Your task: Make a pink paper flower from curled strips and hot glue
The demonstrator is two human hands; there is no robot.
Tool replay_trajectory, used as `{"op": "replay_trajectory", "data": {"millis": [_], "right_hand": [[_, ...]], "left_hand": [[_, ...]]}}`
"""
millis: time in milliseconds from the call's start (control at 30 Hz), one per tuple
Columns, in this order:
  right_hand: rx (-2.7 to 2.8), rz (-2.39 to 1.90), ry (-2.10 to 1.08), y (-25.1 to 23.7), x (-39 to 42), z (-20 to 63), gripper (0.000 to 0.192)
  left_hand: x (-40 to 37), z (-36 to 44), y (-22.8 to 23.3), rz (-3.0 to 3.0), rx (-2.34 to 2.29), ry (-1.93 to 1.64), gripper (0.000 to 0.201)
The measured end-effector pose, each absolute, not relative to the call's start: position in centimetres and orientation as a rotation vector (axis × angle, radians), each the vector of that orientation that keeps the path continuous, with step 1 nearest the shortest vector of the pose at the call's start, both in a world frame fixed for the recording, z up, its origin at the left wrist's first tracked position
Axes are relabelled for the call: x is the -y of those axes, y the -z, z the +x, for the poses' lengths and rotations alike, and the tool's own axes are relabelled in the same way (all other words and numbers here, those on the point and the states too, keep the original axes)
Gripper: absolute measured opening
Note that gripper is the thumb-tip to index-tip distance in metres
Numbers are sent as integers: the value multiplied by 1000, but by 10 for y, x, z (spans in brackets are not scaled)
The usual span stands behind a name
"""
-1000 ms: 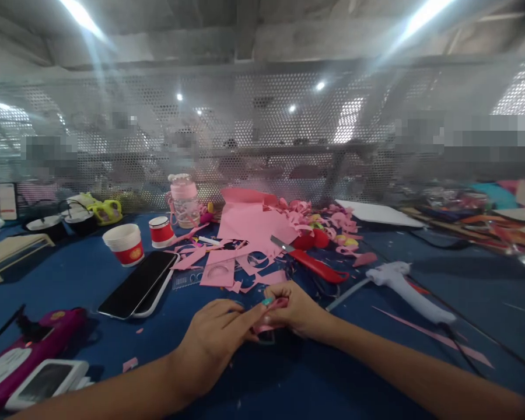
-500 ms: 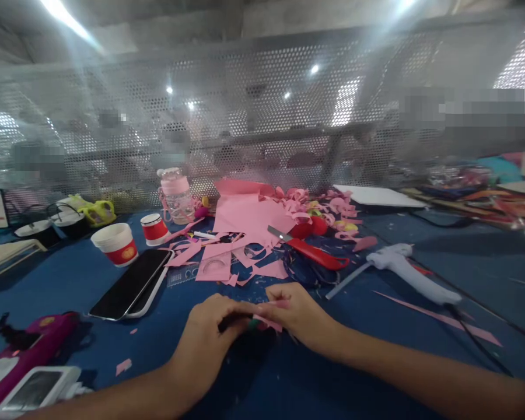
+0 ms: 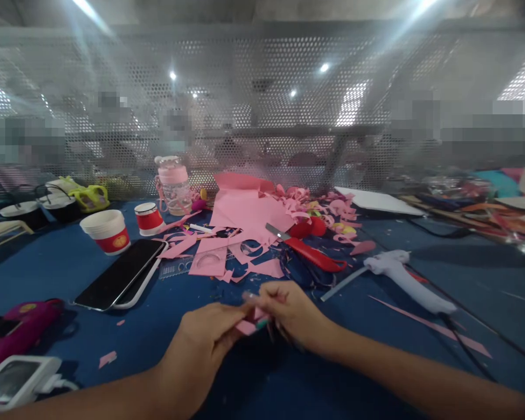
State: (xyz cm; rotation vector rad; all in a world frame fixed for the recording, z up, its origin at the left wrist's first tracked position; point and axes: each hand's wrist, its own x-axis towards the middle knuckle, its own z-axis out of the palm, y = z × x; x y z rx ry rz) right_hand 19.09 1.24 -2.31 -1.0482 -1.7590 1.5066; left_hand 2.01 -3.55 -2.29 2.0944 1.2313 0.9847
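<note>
Over the blue tabletop (image 3: 376, 326), seen from my head camera, my left hand (image 3: 201, 344) and right hand (image 3: 291, 312) meet, both pinched on a small pink paper piece (image 3: 250, 325). Behind lie cut pink sheets (image 3: 245, 216), a red utility knife (image 3: 308, 251) and glue gun (image 3: 402, 277); I judge shaping underway, unfinished.

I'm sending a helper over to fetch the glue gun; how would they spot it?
On the blue table, look right of the pink paper scraps and the red-handled cutter. The glue gun lies flat there, the only white, long-bodied tool with a cord.
</note>
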Motion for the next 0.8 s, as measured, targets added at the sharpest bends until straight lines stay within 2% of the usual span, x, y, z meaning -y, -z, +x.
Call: {"op": "replay_trajectory", "data": {"millis": [133, 267, 500, 800], "right_hand": [[1450, -1044, -1612, 19, -23, 191, 42], [1216, -959, -1640, 20, -26, 192, 38], [1109, -884, -1605, 26, -32, 193, 31], [1065, -926, -1666, 23, -31, 193, 42]], "left_hand": [[30, 25, 18, 1219, -1467, -906, 32], [24, 27, 21, 819, -1288, -1127, 40], [16, 22, 24, 778, -1131, -1209, 32], [19, 23, 23, 878, -1304, -1078, 36]]}}
